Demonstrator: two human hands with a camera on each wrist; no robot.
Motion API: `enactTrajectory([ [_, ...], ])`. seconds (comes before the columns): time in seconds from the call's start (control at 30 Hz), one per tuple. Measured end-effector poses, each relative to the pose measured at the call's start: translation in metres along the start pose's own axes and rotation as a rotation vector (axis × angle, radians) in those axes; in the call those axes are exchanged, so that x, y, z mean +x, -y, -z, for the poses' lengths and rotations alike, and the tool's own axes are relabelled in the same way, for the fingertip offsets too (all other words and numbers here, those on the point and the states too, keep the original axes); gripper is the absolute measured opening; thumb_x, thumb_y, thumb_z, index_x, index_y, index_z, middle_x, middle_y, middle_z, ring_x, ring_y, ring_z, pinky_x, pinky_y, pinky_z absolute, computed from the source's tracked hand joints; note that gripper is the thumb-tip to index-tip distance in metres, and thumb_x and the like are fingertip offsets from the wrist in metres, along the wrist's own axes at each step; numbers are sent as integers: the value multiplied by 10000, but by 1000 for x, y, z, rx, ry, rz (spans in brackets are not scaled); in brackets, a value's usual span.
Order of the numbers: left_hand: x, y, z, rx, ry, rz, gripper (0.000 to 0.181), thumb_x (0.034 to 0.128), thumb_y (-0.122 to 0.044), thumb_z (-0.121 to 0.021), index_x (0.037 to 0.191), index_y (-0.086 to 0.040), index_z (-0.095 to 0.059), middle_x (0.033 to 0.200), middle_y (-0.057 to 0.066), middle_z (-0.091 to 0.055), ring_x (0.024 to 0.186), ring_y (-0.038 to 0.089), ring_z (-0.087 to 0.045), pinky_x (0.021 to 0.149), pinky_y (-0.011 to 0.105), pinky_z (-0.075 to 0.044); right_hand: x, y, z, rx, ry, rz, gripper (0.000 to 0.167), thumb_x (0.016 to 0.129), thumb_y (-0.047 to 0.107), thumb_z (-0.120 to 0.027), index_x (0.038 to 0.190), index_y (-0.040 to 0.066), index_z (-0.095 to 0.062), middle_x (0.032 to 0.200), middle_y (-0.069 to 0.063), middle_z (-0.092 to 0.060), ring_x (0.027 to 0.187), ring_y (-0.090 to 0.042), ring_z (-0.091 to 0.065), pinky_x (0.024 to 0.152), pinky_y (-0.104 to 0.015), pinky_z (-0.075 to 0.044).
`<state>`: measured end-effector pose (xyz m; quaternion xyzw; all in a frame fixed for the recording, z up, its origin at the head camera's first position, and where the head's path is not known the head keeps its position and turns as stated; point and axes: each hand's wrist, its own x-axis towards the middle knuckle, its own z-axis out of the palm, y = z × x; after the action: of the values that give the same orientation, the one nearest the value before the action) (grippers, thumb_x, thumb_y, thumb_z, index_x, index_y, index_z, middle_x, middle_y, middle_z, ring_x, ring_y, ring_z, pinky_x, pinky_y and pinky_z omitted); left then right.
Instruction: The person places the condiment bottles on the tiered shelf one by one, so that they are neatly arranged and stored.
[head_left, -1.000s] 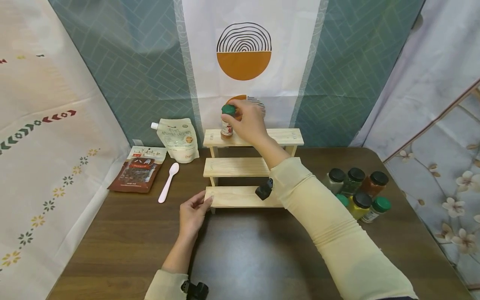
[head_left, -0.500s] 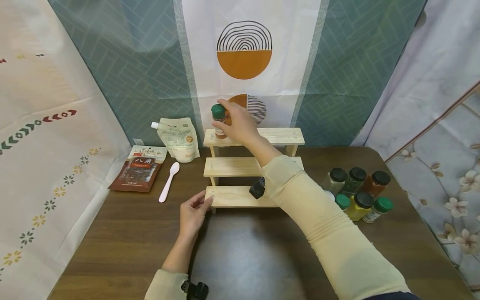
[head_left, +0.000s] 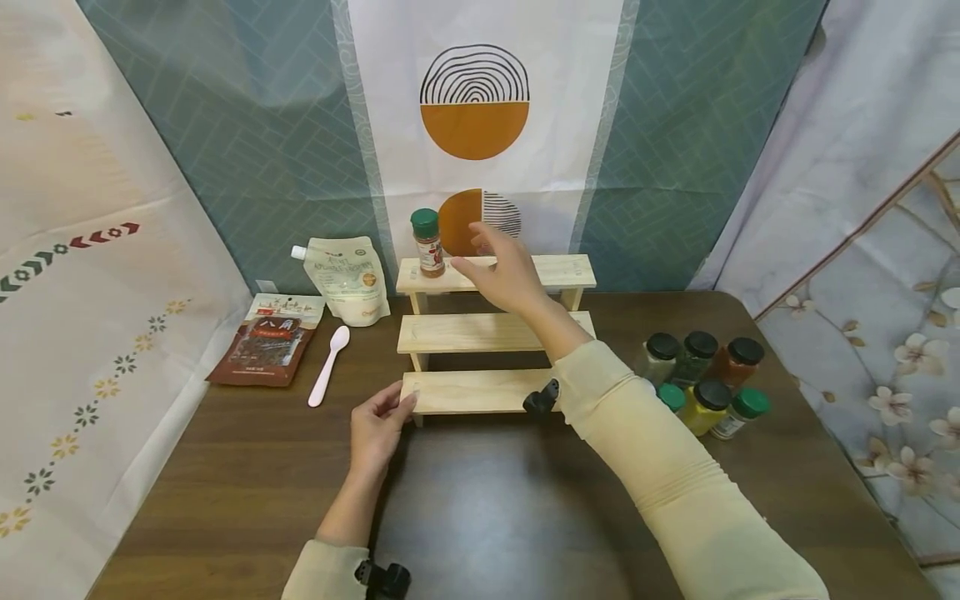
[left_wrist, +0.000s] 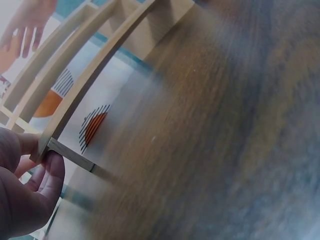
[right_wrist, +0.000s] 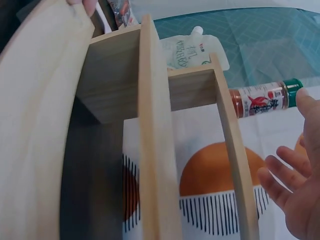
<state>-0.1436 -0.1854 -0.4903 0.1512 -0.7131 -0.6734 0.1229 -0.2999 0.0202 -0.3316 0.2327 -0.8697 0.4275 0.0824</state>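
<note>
Lower left of centre in the head view, the left hand (head_left: 377,427) pinches the left end of the lowest tier of a pale, three-tier wooden rack (head_left: 465,335). Upright on the top tier's left end is a small, clear, green-capped spice jar (head_left: 429,247), probably light, rigid and smooth, best taken by its cap. Just right of it, the right hand (head_left: 506,271) is spread, holding nothing. White patterned cloth (head_left: 112,275) hangs far left, then brown wood-grain table (head_left: 225,475), green backdrop (head_left: 247,108), floral curtain (head_left: 900,350).
</note>
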Motion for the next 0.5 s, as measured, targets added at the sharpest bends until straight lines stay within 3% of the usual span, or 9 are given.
enactTrajectory([
  [0.17,2,1,0,-7,7,-4,356,898,3,-755,1235,87,-675,1038,271,-707,760,62,-685,682,188,-581,-16,-8,7,27,-52,16,584,974,348,-697,1473,103,-514,1312,-96,-644,1206,-239,-591,948,-398,-535],
  [0.5,1,2,2,-1,13,-3,350,907,-3,-747,1242,68,-679,1046,249,-712,758,50,-683,689,205,-587,-51,-33,26,18,-153,164,454,953,223,-730,1324,-14,-617,1169,-169,-695,1038,-290,-675,847,-418,-589],
])
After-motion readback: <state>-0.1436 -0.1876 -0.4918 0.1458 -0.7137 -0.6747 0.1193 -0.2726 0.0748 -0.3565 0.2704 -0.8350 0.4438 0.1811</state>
